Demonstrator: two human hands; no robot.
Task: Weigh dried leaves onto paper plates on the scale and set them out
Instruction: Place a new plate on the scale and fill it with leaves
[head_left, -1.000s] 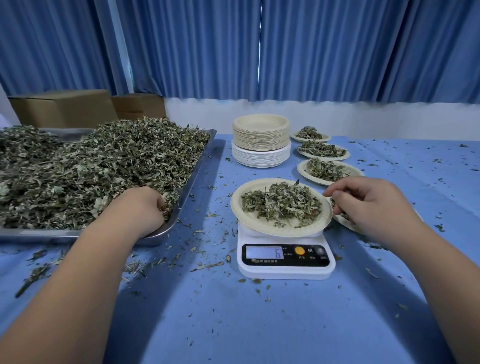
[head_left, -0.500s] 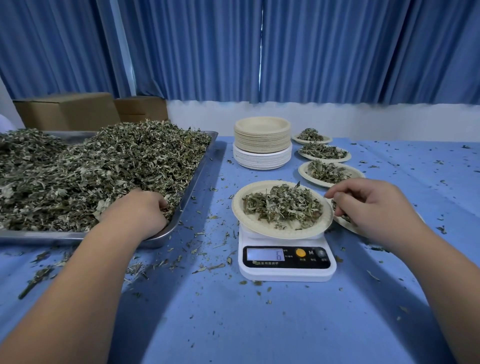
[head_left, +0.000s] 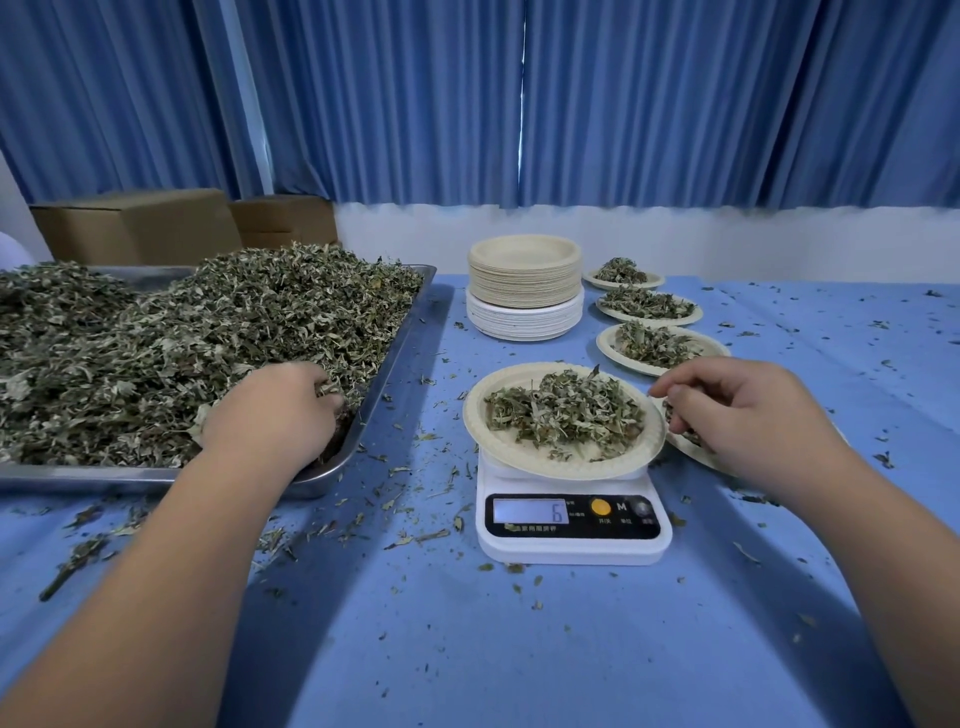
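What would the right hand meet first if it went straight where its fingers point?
Probably the rim of the paper plate on the scale, then its dried leaves. The right hand points its fingers left, close beside that rim; height above it is unclear.

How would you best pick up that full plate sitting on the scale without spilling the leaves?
Take the plate by its right rim, which overhangs the scale, coming in from the right where the right hand hovers: fingers under, thumb on top. The leaves lie loose on a shallow dish, so probably keep it level.
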